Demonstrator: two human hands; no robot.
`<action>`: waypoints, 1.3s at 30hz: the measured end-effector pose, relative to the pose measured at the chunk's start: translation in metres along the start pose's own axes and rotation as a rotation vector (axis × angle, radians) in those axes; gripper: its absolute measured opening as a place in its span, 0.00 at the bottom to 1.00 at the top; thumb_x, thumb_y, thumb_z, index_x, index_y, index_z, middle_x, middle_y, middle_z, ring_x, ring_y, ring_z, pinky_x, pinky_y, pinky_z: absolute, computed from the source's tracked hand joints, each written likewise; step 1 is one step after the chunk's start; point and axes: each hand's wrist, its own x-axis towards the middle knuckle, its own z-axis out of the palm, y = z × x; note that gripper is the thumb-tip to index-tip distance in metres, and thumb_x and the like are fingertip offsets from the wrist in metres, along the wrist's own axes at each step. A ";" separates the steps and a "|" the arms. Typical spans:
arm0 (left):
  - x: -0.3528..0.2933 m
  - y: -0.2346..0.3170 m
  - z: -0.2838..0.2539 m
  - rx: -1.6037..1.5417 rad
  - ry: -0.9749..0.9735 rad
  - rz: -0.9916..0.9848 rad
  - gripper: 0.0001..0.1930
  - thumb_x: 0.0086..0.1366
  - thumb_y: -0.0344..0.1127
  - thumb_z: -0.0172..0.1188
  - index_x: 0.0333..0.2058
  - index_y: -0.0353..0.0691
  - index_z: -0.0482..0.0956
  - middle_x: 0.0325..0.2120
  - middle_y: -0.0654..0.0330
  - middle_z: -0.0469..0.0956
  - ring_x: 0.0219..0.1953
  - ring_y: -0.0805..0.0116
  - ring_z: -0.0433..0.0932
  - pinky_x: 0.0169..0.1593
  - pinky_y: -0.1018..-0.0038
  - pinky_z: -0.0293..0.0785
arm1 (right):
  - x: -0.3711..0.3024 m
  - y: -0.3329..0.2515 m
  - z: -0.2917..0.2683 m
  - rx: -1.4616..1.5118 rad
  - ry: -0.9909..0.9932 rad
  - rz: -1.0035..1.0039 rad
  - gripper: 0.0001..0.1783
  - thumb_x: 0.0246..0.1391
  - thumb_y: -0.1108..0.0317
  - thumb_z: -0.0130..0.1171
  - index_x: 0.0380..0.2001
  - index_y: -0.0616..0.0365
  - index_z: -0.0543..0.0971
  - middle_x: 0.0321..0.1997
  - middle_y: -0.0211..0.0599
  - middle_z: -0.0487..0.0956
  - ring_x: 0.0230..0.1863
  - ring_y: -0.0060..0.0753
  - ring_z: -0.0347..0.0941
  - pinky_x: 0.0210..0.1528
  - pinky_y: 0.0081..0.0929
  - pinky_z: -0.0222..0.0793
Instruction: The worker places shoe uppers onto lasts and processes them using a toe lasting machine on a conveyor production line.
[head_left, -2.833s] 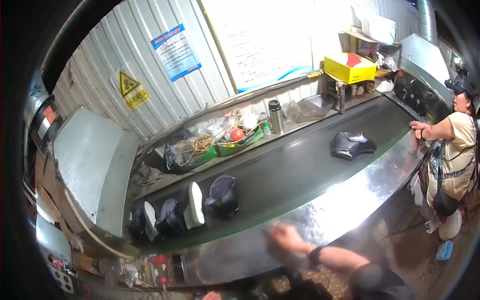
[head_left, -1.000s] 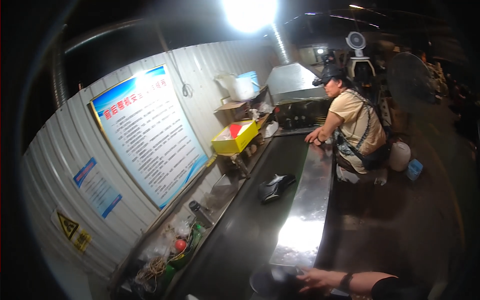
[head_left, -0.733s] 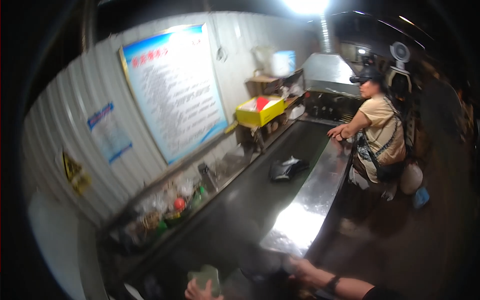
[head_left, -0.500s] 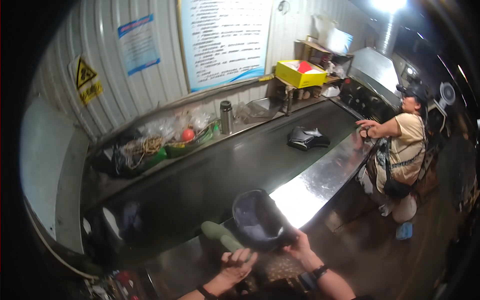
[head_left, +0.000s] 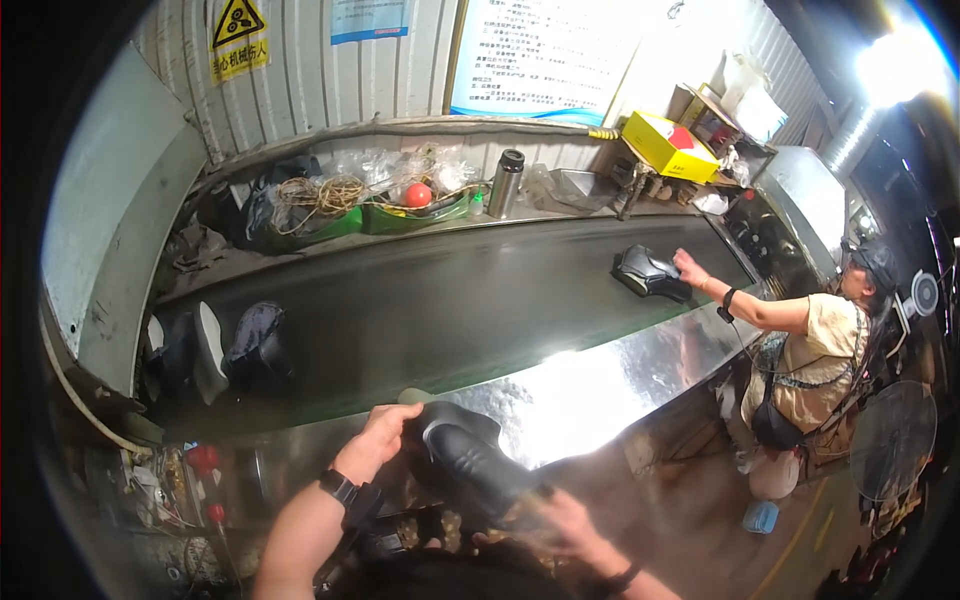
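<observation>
In front of me, at the near edge of the belt, a black shoe or ankle boot [head_left: 465, 440] lies slanted, its far end toward the left. My left hand [head_left: 378, 435] is closed at that end, pinching an olive-green, sole-shaped piece [head_left: 417, 397]. Most of this piece is hidden behind the shoe. My right hand [head_left: 565, 525] is at the shoe's near end, blurred, and appears wrapped round it.
A dark conveyor belt [head_left: 450, 300] runs across, with a shiny metal ledge [head_left: 590, 390] on its near side. Black shoes [head_left: 258, 340] stand at its left end. At the right, a co-worker's hand [head_left: 688, 265] touches another black shoe [head_left: 648, 275]. A steel flask [head_left: 507, 183] stands behind.
The shoe has turned from opening upward to lying slanted, and my left hand has brought the green piece to its far end. The co-worker's hand has reached the shoe on the belt.
</observation>
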 end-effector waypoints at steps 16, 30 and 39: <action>0.031 -0.047 0.012 0.945 0.576 0.314 0.17 0.67 0.47 0.58 0.36 0.38 0.83 0.34 0.48 0.83 0.40 0.48 0.81 0.48 0.58 0.73 | -0.046 0.058 0.070 0.354 -0.122 0.414 0.60 0.41 0.66 0.77 0.71 0.69 0.50 0.72 0.63 0.57 0.75 0.61 0.50 0.75 0.48 0.44; 0.012 -0.066 0.064 1.000 0.701 0.302 0.32 0.48 0.59 0.71 0.40 0.35 0.79 0.38 0.46 0.82 0.45 0.46 0.80 0.52 0.57 0.74 | -0.060 0.080 0.049 0.228 -0.386 0.260 0.59 0.34 0.74 0.73 0.69 0.67 0.52 0.74 0.60 0.52 0.76 0.63 0.43 0.75 0.62 0.33; -0.018 -0.052 0.045 0.485 0.742 0.335 0.18 0.48 0.44 0.69 0.29 0.33 0.81 0.24 0.55 0.83 0.28 0.64 0.81 0.37 0.66 0.77 | -0.019 0.063 0.018 0.602 -0.425 0.278 0.59 0.48 0.63 0.72 0.72 0.66 0.43 0.77 0.58 0.44 0.79 0.53 0.36 0.77 0.47 0.32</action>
